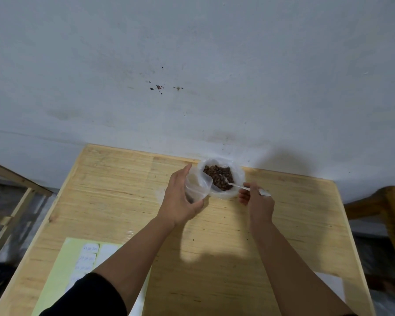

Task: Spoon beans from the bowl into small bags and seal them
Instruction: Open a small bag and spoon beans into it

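Dim, soft overhead light; hard shadows on wall; wide-angle edge warp.

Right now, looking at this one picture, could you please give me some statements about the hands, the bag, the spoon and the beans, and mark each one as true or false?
1. The left hand holds a small clear bag beside the bowl. True.
2. The right hand is empty. False: it grips a spoon.
3. The spoon's tip lies among the beans in the bowl. True.
4. The bowl stands at the near edge of the table. False: it stands at the far edge, by the wall.
5. A sheet of labels lies on the table's near left part. True.
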Motion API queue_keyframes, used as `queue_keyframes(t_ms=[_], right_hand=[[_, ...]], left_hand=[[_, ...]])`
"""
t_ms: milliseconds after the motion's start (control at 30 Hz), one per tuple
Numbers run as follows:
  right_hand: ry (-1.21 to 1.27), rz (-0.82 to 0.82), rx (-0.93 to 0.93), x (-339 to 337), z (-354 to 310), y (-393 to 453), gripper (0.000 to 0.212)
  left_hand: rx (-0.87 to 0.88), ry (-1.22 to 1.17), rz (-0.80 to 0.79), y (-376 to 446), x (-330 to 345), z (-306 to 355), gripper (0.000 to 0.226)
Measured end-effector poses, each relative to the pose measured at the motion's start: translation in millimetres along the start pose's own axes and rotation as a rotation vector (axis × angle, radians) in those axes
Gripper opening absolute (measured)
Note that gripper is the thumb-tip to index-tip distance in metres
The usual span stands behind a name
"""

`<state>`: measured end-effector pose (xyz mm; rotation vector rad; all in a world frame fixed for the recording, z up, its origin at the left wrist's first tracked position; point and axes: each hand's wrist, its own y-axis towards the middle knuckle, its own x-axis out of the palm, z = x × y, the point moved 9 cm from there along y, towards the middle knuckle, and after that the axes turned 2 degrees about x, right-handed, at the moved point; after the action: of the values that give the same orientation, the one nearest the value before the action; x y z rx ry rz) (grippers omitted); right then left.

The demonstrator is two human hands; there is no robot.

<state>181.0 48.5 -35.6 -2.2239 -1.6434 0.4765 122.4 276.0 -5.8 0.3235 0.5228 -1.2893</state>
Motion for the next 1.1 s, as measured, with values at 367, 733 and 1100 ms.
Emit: queue_keyframes(t_ms=[367,733,1100], right_hand=[[0.084,-0.162,-0.174,6,-56,-24,0.027],[-0.374,-0.021,-0.595,4,-68,-30,0.018],[0.098,-0.002,0.077,-3,2,-6,0.023]], left_hand=[[0.003,0.018,-0.001,1,0,1,0.099],[-0.018,-0.013,-0.004,1,1,-2,0.099],[-0.015,0.000,-0.018,2,2,-2,0.100]])
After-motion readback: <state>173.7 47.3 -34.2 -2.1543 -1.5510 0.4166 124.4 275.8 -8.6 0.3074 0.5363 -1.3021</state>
